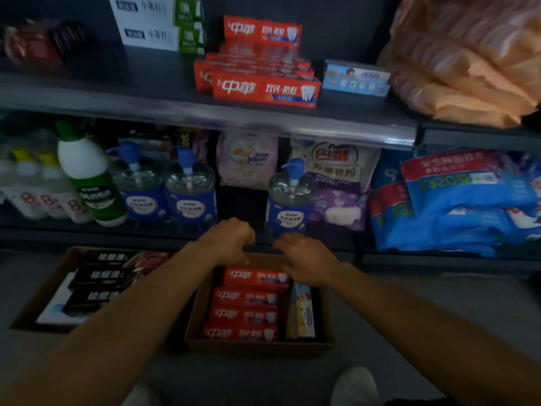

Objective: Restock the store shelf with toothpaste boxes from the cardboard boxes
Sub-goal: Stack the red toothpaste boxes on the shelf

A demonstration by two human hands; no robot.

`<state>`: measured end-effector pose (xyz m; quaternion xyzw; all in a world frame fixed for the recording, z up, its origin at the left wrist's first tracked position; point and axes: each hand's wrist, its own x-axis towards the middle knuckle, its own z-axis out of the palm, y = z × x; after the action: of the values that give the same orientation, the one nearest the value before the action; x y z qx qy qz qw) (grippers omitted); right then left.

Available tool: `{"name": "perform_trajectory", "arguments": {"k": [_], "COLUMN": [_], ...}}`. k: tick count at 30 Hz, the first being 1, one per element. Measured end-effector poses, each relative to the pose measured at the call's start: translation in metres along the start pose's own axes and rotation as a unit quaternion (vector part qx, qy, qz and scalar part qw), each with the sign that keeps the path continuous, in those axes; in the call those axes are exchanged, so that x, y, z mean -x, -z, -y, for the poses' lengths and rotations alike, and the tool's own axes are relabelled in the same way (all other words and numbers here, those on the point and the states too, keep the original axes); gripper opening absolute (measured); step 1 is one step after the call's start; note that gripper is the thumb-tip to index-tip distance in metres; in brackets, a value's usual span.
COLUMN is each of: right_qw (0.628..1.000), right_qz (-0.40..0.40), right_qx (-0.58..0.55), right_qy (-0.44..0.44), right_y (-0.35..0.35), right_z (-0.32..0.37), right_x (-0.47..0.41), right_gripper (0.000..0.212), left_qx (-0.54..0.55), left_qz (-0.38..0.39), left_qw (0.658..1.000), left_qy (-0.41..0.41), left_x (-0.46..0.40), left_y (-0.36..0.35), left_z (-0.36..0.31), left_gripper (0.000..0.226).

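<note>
An open cardboard box [322, 344] on the floor holds several red toothpaste boxes [244, 316] laid flat, plus a yellow-blue box [304, 312] along its right side. Both my arms reach down to its far end. My left hand [229, 243] and my right hand [306, 254] have curled fingers and hold the two ends of the topmost red toothpaste box [255, 277], which sits slightly above the others. The upper shelf [117, 98] carries a stack of the same red boxes [265, 87]. A second cardboard box [38, 303] at the left holds black boxes [101, 275].
White-green toothpaste boxes [159, 23] and a light-blue box [355, 79] also stand on the upper shelf, with orange packs [462, 60] at its right. Pump bottles [190, 186], a green-white bottle [87, 177] and blue bags [456, 206] fill the lower shelf. My shoe [355, 386] is on the grey floor.
</note>
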<state>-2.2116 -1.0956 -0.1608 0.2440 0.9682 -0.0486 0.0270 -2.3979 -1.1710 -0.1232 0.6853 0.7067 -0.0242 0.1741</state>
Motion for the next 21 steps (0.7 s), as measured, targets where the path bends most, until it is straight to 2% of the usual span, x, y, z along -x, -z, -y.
{"name": "perform_trajectory", "arguments": {"k": [3,7,10,15,18,21], "right_qw": [0.999,0.993,0.987,0.980,0.980,0.982], "right_qz": [0.035,0.066,0.103,0.138,0.142,0.132], "right_qx": [-0.034,-0.085,-0.098,-0.099,-0.093,-0.076], "right_qy": [-0.018,-0.049,-0.072,-0.100,-0.109,-0.110], "right_y": [-0.040,-0.089,-0.125,-0.167,-0.178,-0.189], "right_z": [-0.008,-0.015,-0.018,-0.021,-0.023,-0.022], "right_x": [-0.006,-0.017,-0.027,-0.049,-0.059,-0.065], "right_gripper": [0.046,0.053,0.057,0.060,0.069,0.068], "left_qx": [0.023,0.025,0.038,0.058,0.069,0.092], "left_qz": [0.032,0.060,0.079,0.103,0.095,0.103], "left_qw": [0.999,0.997,0.995,0.991,0.991,0.988], "left_qy": [0.023,0.033,0.045,0.061,0.057,0.063], "left_x": [-0.014,-0.033,-0.045,-0.064,-0.072,-0.078], "left_y": [-0.034,-0.076,-0.103,-0.135,-0.141,-0.147], "left_z": [0.013,0.028,0.039,0.054,0.058,0.064], "left_gripper": [0.018,0.009,0.011,0.026,0.025,0.025]}}
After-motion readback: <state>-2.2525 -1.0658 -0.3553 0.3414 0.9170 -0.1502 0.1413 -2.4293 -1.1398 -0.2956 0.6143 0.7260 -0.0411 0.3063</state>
